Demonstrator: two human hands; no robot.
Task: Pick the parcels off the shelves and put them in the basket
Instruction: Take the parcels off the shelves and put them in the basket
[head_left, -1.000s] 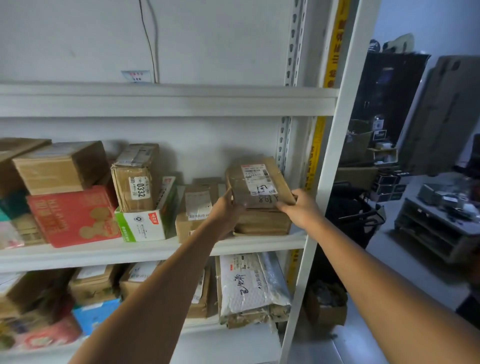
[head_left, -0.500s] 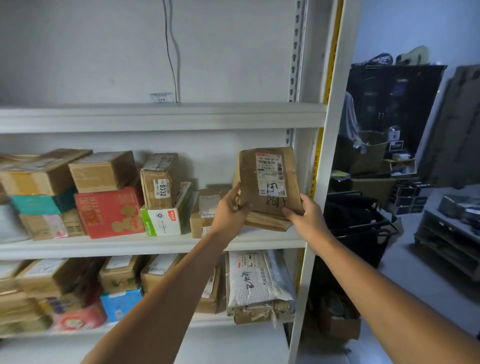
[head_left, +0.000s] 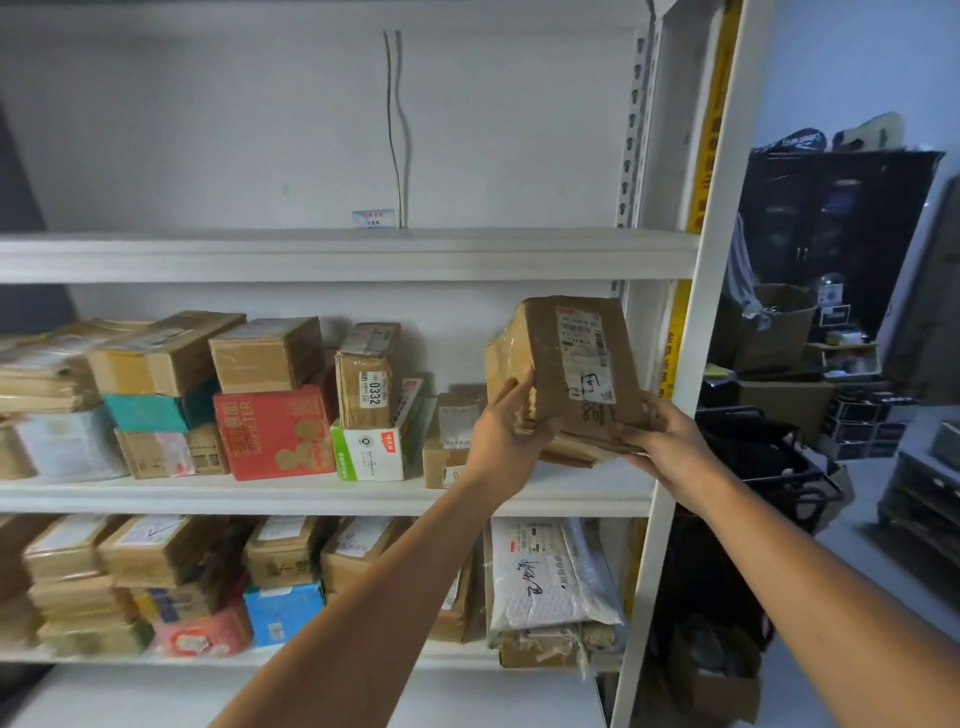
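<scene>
A brown cardboard parcel with a white shipping label and handwriting is tilted up above the right end of the middle shelf. My left hand grips its lower left corner and my right hand grips its lower right edge. A thinner brown parcel sits under it, pressed against its underside between my hands. A black basket stands just right of the shelf's white upright, partly hidden behind it.
Several parcels fill the middle shelf: a red box, a green-and-white box, a taped box marked 0332. The lower shelf holds more boxes and a white padded mailer. Cluttered boxes and a dark cabinet stand at right.
The parcel has come off its stack on the shelf, tipped upright to show its label, and risen slightly. Both hands stayed on it. The view has shifted so more of the shelf's left shows.
</scene>
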